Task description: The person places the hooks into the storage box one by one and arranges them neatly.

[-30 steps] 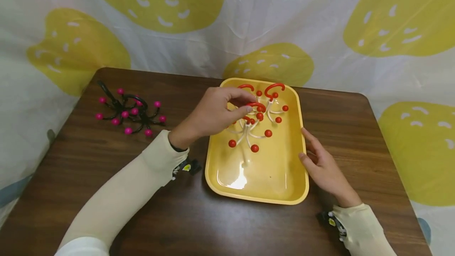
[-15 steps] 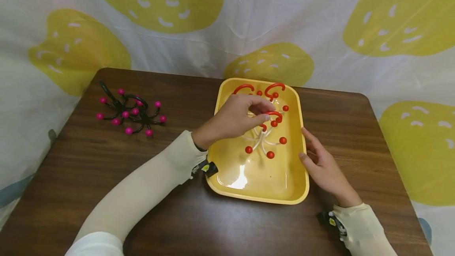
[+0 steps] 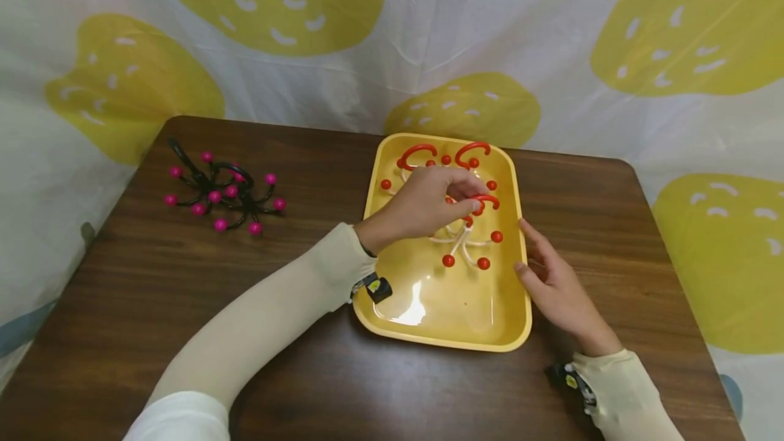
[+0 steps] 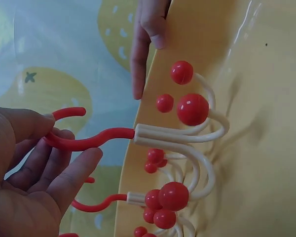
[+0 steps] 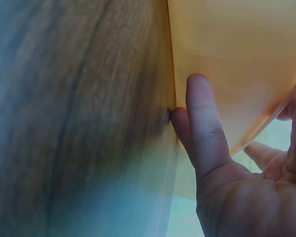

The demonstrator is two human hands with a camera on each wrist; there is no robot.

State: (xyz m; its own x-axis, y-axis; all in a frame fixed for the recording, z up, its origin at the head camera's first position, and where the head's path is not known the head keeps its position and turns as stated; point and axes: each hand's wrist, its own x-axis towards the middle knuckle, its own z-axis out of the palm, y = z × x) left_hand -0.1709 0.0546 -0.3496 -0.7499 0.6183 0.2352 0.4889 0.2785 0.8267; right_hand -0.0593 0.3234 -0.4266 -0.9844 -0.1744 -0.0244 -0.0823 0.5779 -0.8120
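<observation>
My left hand (image 3: 422, 204) pinches the red hook handle (image 4: 84, 142) of a scalp massager, a white-pronged claw with red ball tips, between thumb and fingers. This massager (image 3: 467, 229) stands prongs down in the yellow tray (image 3: 429, 340); whether it touches the floor I cannot tell. Behind it in the tray are more massagers of the same kind, such as one with a red hook (image 3: 474, 148), partly hidden by the left hand. My right hand (image 3: 560, 291) rests against the tray's right side. In the right wrist view, its straight fingers (image 5: 203, 113) lie along the outer wall.
Two black massagers (image 3: 245, 199) with pink ball tips lie tangled at the left of the brown wooden table (image 3: 294, 373). A white cloth with yellow fruit shapes (image 3: 343, 101) hangs behind the table. The tray's front half shows bare floor.
My left hand has moved to the right within the tray, carrying the red-and-white scalp massager towards the right wall. The right hand and the black massagers have stayed put.
</observation>
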